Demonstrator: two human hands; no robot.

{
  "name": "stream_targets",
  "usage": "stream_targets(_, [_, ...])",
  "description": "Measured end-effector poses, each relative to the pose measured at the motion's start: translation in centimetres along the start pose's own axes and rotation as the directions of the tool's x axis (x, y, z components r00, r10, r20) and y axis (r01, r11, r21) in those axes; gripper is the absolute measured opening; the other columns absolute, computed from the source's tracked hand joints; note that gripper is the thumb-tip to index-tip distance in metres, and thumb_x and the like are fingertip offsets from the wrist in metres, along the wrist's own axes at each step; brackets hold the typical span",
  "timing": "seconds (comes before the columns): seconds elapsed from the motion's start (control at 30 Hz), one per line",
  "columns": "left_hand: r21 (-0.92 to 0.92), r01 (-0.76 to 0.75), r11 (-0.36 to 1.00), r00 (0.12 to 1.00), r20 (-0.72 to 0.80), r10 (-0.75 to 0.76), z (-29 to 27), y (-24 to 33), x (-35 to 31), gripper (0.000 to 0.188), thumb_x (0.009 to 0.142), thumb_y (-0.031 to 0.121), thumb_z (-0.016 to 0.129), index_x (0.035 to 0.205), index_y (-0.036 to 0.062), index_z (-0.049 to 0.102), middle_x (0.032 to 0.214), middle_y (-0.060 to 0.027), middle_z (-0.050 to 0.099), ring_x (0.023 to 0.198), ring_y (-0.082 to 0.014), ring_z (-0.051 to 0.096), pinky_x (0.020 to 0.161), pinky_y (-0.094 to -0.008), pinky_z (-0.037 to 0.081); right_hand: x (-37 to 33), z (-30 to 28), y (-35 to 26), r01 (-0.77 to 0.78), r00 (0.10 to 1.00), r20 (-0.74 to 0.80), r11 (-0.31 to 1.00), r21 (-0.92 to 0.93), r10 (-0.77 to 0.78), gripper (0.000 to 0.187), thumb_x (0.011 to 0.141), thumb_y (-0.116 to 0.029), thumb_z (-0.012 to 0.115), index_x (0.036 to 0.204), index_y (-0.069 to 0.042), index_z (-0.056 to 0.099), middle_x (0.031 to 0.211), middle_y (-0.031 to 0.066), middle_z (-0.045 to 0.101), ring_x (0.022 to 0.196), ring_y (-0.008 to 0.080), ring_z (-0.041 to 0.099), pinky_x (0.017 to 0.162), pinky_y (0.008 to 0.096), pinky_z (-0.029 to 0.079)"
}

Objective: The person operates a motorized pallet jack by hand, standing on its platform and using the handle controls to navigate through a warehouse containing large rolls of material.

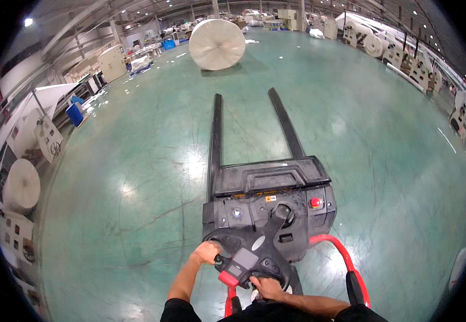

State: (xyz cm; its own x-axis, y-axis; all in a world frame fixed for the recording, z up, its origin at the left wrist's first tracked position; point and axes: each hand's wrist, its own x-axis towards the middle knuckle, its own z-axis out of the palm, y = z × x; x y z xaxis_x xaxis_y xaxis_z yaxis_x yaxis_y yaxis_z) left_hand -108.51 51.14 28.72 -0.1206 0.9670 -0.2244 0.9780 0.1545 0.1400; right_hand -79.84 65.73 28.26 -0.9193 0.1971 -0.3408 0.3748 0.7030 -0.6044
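Note:
In front of me stands a black electric pallet truck, its two long forks pointing away over the floor. My left hand is closed around the left grip of the black tiller handle. The handle's right grip is held by my right hand, fingers wrapped round it. Between the hands are a grey panel and a red button piece. A red emergency stop button sits on the truck's right side. Nothing lies on the forks.
Ahead, past the fork tips, a large white roll rests on the green floor. A red side rail curves at my right. Machines with white rolls line the left; others stand far right. A blue container is at left.

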Motion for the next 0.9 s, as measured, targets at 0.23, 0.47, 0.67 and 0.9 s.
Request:
stream_targets(0.23, [0.034,0.097,0.995,0.986,0.132,-0.101,-1.3,0.0,-0.8,0.026,0.061,0.017,0.066,0.086,0.0084,0.066,0.105,-0.0111,0.059,0.1,-0.0294,0.059,0.088,-0.0394,0.048,0.4,0.0,-1.5,0.061,0.994,-0.086,0.997,-0.056,-0.066,0.062,0.093,-0.055,0.03,0.094,-0.005,0.066,0.085,0.0224,0.065,0.083,0.041,0.062,0.073,0.0485,0.049])
stream_targets(0.47, [0.022,0.204,0.979,0.977,0.064,-0.205,0.6,-0.1,-0.8,0.025,0.065,0.011,0.066,0.09,0.0106,0.067,0.11,-0.0104,0.057,0.105,-0.0283,0.057,0.091,-0.0388,0.047,2.3,1.9,-0.6,-0.07,0.997,0.036,0.991,-0.114,0.075,0.04,0.096,-0.038,0.029,0.135,-0.03,0.034,0.104,0.0185,0.063,0.095,0.0401,0.061,0.083,0.0497,0.047])
stream_targets(0.67, [0.029,0.298,0.954,0.954,0.038,-0.299,1.0,0.5,-1.3,0.024,0.066,0.008,0.065,0.089,0.0114,0.067,0.106,-0.0086,0.057,0.106,-0.0273,0.057,0.091,-0.0388,0.047,1.9,1.8,-0.9,0.054,0.997,-0.056,0.994,-0.1,-0.06,0.045,0.094,-0.03,0.035,0.139,-0.03,0.028,0.107,0.0172,0.062,0.098,0.0379,0.06,0.083,0.0477,0.047])
stream_targets(0.9, [0.002,0.314,0.949,0.949,-0.013,-0.314,1.4,1.6,-2.0,0.028,0.064,0.009,0.068,0.092,0.0117,0.066,0.108,-0.0084,0.058,0.105,-0.027,0.057,0.09,-0.0381,0.048,-0.2,-0.4,-2.3,0.019,1.0,0.002,0.994,-0.112,-0.018,0.044,0.093,-0.043,0.035,0.132,-0.023,0.04,0.107,0.0197,0.062,0.099,0.0387,0.059,0.083,0.045,0.047])
